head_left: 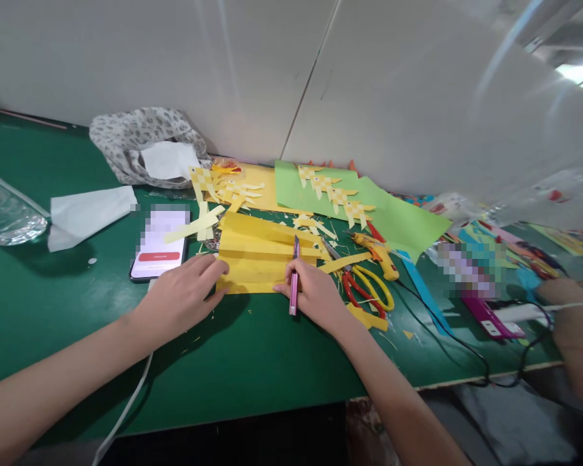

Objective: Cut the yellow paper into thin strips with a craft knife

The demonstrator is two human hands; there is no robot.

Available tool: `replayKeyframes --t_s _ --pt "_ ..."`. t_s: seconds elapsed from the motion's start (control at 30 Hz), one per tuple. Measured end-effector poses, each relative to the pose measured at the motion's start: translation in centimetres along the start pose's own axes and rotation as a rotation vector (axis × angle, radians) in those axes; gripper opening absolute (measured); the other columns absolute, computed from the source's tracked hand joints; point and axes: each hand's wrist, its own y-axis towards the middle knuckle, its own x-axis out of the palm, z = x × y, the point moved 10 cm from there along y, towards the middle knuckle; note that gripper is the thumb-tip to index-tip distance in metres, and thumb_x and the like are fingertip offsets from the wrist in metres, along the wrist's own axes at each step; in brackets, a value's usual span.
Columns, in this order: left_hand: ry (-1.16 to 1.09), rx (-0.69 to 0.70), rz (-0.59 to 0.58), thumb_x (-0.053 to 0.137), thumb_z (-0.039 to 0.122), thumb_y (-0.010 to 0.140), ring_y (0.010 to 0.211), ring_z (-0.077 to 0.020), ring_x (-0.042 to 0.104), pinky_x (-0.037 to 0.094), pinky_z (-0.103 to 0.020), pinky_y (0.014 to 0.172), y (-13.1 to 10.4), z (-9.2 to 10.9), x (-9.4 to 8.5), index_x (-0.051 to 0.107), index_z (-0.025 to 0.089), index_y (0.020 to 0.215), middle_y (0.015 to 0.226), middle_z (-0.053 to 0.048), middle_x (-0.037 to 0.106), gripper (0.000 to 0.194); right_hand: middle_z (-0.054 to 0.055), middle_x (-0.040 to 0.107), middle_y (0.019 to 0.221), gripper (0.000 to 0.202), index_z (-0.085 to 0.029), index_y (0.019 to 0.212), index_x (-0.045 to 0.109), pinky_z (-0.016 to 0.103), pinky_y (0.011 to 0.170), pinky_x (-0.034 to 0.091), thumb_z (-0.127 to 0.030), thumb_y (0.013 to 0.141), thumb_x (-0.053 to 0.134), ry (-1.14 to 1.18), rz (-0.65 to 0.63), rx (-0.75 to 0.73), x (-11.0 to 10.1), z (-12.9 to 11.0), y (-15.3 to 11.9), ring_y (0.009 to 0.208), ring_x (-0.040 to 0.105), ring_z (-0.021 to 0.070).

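1. Yellow creased rectangular paper sheet (255,266) lies on the green tabletop (267,362).
2. My left hand (187,288) has fingertips touching the sheet's left edge; whether they're pinching, I can't tell.
3. My right hand (312,289) clamps a slim pink cutter (293,298) at its right side.

One head-worn camera views the flat green tabletop (252,349) from above its near edge, facing forward and downward at close range, centred near the creased rectangular yellow paper sheet (252,266). Coverage passes the far edge onto the pale-grey panelled wall (140,58).
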Motion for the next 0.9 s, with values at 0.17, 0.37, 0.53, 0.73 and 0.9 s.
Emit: replayKeyframes --t_s 0.17,0.37,0.53,0.73,0.9 --pt "-0.224 0.437 -0.198 0.031 -0.002 0.086 0.128 -0.0191 0.048 0.04 -0.037 0.108 -1.1 4.2 1.8 0.045 0.024 0.136 0.137 -0.006 0.054 0.058 -0.003 0.059 0.066 0.019 -0.023 0.08 0.045 0.024 0.054 0.033 -0.033 0.085 0.061 -0.05 0.017 -0.002 -0.3 0.0 0.0 0.057 0.056 0.0155" --pt "-0.258 0.422 -0.309 0.035 -0.007 0.082 0.137 -0.0168 0.036 0.035 -0.034 0.113 -1.4 3.5 3.4 0.033 0.029 0.145 0.148 -0.002 0.041 0.072 -0.003 0.06 0.063 0.019 -0.023 0.08 0.046 0.023 0.054 0.033 -0.033 0.085 0.06 -0.064 0.027 -0.016 -0.1 0.0 0.1 0.055 0.057 0.0154" --pt "-0.21 0.438 -0.316 0.032 -0.008 0.081 0.137 -0.0158 0.035 0.033 -0.032 0.113 -1.5 3.7 3.3 0.032 0.027 0.146 0.149 -0.003 0.04 0.074 -0.001 0.062 0.067 0.02 -0.022 0.078 0.047 0.024 0.054 0.034 -0.035 0.087 0.058 -0.086 0.045 -0.015 -0.1 0.2 -0.1 0.057 0.057 0.0163" --pt "-0.199 0.427 -0.323 0.028 -0.011 0.077 0.137 -0.0153 0.035 0.033 -0.032 0.113 -1.5 3.8 3.1 0.029 0.027 0.147 0.149 -0.002 0.039 0.079 0.004 0.061 0.07 0.023 -0.02 0.077 0.05 0.03 0.06 0.037 -0.039 0.09 0.055 -0.242 0.14 0.012 -2.0 4.1 -1.6 0.064 0.057 0.0211" --pt "-0.209 0.429 -0.311 0.027 -0.013 0.074 0.137 -0.0156 0.035 0.034 -0.034 0.112 -1.8 3.6 3.2 0.026 0.029 0.148 0.15 -0.001 0.037 0.085 0.007 0.06 0.071 0.022 -0.019 0.08 0.053 0.033 0.061 0.036 -0.034 0.094 0.045 -0.431 0.235 -0.045 -3.9 5.5 -3.2 0.067 0.055 0.0245"
